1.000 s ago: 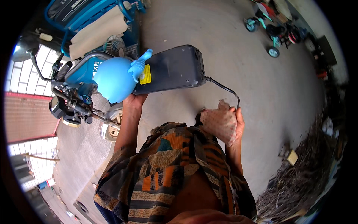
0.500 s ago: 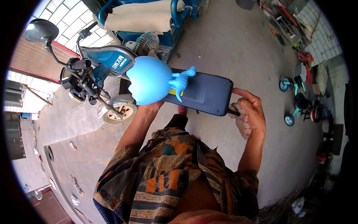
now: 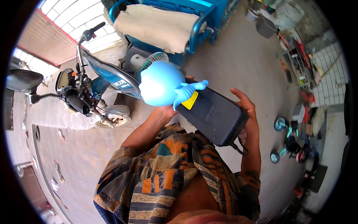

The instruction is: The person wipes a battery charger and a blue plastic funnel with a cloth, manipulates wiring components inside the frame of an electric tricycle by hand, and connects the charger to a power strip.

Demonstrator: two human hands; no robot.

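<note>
Concrete floor point(image 3: 209, 63) below. Black box point(image 3: 214, 119) up in midair: left hand point(image 3: 167, 111) clasps one end under blue eggshell toy point(image 3: 161, 84); right hand point(image 3: 252, 120) at other, grip unclear. Pick-up looks done, cord point(image 3: 237, 149) attached; remainder can't tell.

Left forearm point(image 3: 143, 131) in from below, angled up and right; left hand point(image 3: 167, 112) in a holding pose, mostly hidden, heel and wrist side showing. Right forearm point(image 3: 251, 156) near vertical; right hand point(image 3: 252, 114) about level with left, palm turned inward, one digit stretched up-left, other fingers partly hidden, grip unclear.
</note>
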